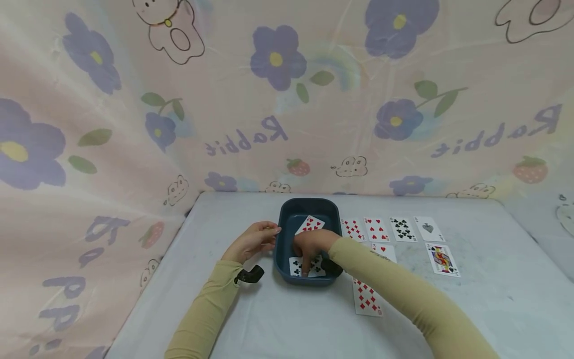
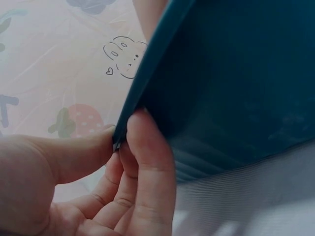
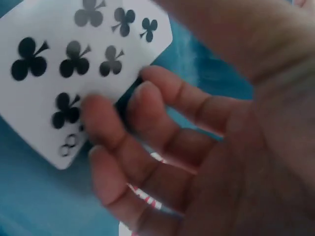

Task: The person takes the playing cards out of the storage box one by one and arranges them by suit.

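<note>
A dark blue plastic box point(image 1: 309, 281) stands on the white-covered table. My left hand point(image 1: 255, 242) pinches its left rim between thumb and fingers, as the left wrist view shows close up. My right hand point(image 1: 314, 244) reaches down inside the box, one finger extended onto an eight of clubs point(image 3: 74, 59) that lies face up. In the right wrist view the fingertips meet the near edge of this card, the other fingers loosely bent. Farther back in the box lies a hearts card point(image 1: 310, 223), partly covered by the right hand.
To the right of the box, face-up cards lie in a row: a diamonds card point(image 1: 353, 230), a hearts card point(image 1: 376, 230), a clubs card point(image 1: 402, 229) and an ace of spades point(image 1: 429, 229). A face card point(image 1: 442, 259) lies below the ace. The right sleeve partly covers another diamonds card point(image 1: 367, 300).
</note>
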`<state>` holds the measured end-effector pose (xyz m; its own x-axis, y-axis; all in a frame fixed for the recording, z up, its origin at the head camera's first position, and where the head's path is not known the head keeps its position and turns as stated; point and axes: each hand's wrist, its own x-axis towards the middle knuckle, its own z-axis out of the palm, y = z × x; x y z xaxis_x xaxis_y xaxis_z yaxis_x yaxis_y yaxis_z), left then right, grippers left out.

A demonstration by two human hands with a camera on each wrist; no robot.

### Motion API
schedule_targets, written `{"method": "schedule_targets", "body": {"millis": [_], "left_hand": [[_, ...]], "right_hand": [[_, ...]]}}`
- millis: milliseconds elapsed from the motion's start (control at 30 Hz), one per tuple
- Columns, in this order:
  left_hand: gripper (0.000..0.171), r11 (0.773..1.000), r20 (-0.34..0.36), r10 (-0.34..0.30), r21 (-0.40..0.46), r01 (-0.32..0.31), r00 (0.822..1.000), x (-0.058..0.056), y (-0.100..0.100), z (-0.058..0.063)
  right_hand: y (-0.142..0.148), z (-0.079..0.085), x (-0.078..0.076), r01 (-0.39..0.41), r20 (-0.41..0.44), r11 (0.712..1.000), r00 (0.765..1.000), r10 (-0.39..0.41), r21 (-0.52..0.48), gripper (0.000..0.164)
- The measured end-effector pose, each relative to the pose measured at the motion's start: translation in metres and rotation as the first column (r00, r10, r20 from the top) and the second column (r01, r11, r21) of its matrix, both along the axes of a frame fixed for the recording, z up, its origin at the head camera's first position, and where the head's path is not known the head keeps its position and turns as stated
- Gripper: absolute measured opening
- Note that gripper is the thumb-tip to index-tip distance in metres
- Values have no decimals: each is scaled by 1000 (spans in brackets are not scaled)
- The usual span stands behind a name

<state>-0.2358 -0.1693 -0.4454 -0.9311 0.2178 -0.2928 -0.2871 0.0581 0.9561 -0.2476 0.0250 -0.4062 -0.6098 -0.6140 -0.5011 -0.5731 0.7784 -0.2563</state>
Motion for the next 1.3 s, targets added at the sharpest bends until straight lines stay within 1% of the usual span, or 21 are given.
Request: {"method": "schedule_targets", "body": {"millis": [133, 233, 300, 367, 467, 567, 633, 733, 867, 967, 1067, 1133, 1200, 1300], "left_hand": [[17, 1000, 9, -1, 1, 1, 1000, 0, 2, 0], [17, 1000, 13, 10, 1, -10, 1000, 0, 2, 1], [17, 1000, 12, 13, -1, -13, 1000, 0, 2, 2], [18, 1000, 11, 12, -1, -12, 1000, 0, 2, 3], [19, 1000, 9, 4, -3, -4, 1000, -1, 1, 2], [19, 1000, 7, -3, -5, 3, 1000, -1, 1, 1], [21, 1000, 7, -8, -7, 8, 1000, -1, 1, -1], [25, 1000, 6, -8, -17, 8, 1000, 0, 1, 0], [30, 1000, 10, -5, -24, 5, 1000, 0, 1, 2], [27, 1000, 9, 0, -22, 0, 1000, -1, 1, 3], [24, 1000, 9, 3, -18, -2, 1000, -1, 1, 4], [23, 1000, 13, 0, -19, 0, 1000, 0, 1, 4], [24, 1000, 15, -2, -23, 3, 1000, 0, 1, 4], [26, 1000, 12, -4, -26, 5, 1000, 1, 1, 3]], "right_hand": [[0, -4, -1, 13, 1, 998, 1000, -13, -61, 56], [0, -6, -3, 27, 8, 994, 1000, -27, -106, 65], [0, -7, -4, 31, 7, 992, 1000, -30, -126, 68], [1, -7, -6, 30, 4, 989, 1000, -29, -146, 65], [3, -9, -10, 23, 11, 981, 1000, -21, -194, 55], [5, -11, -14, 29, 41, 966, 999, -19, -258, 44], [6, -13, -17, 48, 60, 954, 998, -32, -296, 40], [7, -17, -21, 105, 90, 931, 993, -79, -349, 41], [7, -21, -26, 160, 103, 897, 986, -128, -413, 43], [8, -24, -28, 180, 105, 884, 983, -149, -431, 39], [8, -26, -28, 218, 137, 877, 975, -176, -429, 37], [8, -27, -28, 244, 169, 868, 968, -188, -432, 37], [8, -29, -28, 251, 185, 859, 965, -186, -447, 38], [10, -29, -28, 231, 185, 841, 970, -159, -489, 38]]}}
